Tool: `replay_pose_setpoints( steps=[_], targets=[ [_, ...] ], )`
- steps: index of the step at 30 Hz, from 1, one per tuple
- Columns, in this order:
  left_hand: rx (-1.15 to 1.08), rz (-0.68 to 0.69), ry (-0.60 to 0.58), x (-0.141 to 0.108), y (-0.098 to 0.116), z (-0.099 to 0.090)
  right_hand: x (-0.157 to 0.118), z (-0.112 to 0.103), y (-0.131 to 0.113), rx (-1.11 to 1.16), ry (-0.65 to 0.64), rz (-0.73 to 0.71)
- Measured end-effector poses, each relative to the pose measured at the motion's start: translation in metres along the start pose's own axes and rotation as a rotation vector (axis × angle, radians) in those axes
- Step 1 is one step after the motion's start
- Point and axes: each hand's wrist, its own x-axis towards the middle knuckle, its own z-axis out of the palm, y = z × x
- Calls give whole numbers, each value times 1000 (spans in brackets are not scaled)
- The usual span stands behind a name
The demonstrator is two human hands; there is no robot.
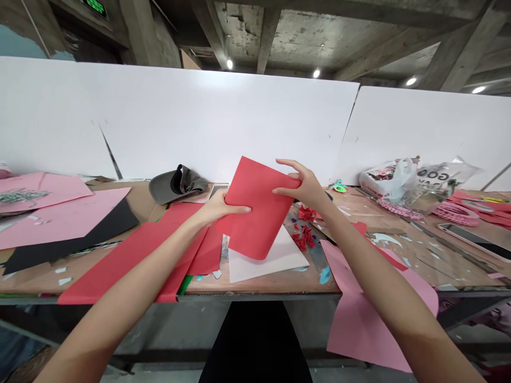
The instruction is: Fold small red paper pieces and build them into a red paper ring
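Note:
A red paper sheet (261,213), curved over at its lower edge, is held up above the table in both hands. My left hand (223,207) grips its left side, the thumb lying on the front face. At its upper right, my right hand (299,183) pinches the edge between thumb and fingers, with the index finger stretched out above. Beneath the held paper lies a white sheet (287,260). Large red sheets (131,250) rest on the table to the left, and small folded red pieces (305,236) lie to the right of the held paper.
A grey cap (178,183) sits at the back beside pink sheets (99,213) and a black sheet (72,250). Another pink sheet (367,324) hangs over the front edge at right. Farther right are plastic bags (393,178), pink rings (455,213) and a phone (477,239).

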Motion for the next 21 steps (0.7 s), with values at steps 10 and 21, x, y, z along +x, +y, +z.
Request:
replay_pose_setpoints(
  steps=[10,21],
  targets=[
    [-117,1,195,-1,-18,13,-29,34,37,508,-91,263],
    [-179,65,88,-6,-33,32,-40,47,46,354,201,205]
  ],
)
